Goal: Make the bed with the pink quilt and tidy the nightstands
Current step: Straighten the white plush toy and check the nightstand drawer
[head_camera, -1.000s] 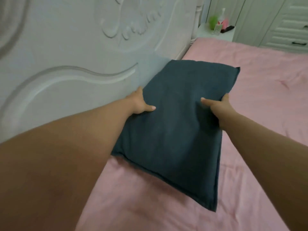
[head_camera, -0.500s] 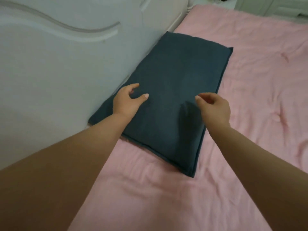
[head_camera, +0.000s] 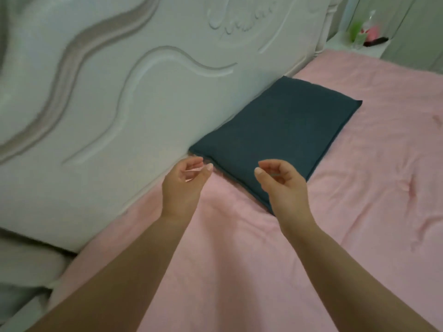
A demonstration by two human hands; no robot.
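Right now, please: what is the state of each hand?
Left hand: open, fingers loosely curled, holding nothing.
Right hand: open, fingers loosely curled, holding nothing, over the near edge of the dark pillow.

A tall white headboard with carved wavy relief bands (head_camera: 134, 75) fills the upper left of the frame and slants toward the upper right. In the top right corner stand pale panelled wardrobe doors (head_camera: 412, 25), blurred. At the lower left edge lies a grey-white, out-of-focus stretch of floor or bed frame (head_camera: 21, 283). The light is dim, soft and even.
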